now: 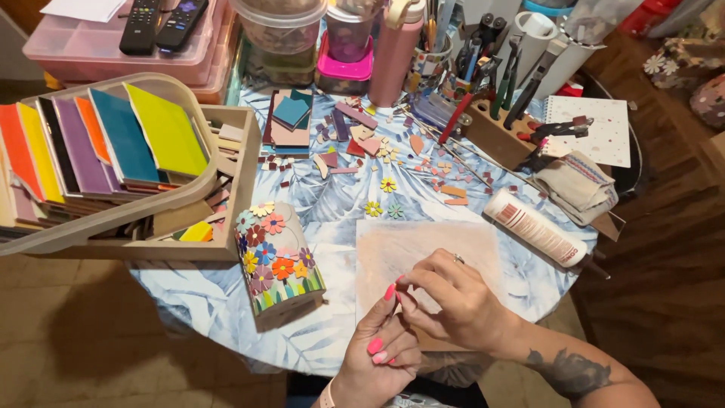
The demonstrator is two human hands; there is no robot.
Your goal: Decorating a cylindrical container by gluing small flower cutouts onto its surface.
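Note:
My left hand [377, 347] and my right hand [453, 298] meet low over the table's near edge, fingertips pinched together around something too small to make out. They hover above a pale pinkish board [423, 242] lying flat on the table. Just left of my hands lies a pot on its side [278, 261], covered with colourful mosaic flowers. Loose tile shards and small ceramic flowers [381, 162] are scattered across the blue leaf-print tablecloth [332, 208] beyond the board.
A wooden tray [240, 162] at left holds a rack of coloured tiles [106, 143]. A white tube [535, 227] and a folded cloth [578, 185] lie at right. Tools in a wooden stand [491, 121], jars, a pink bottle [394, 49] and remotes [160, 24] crowd the back.

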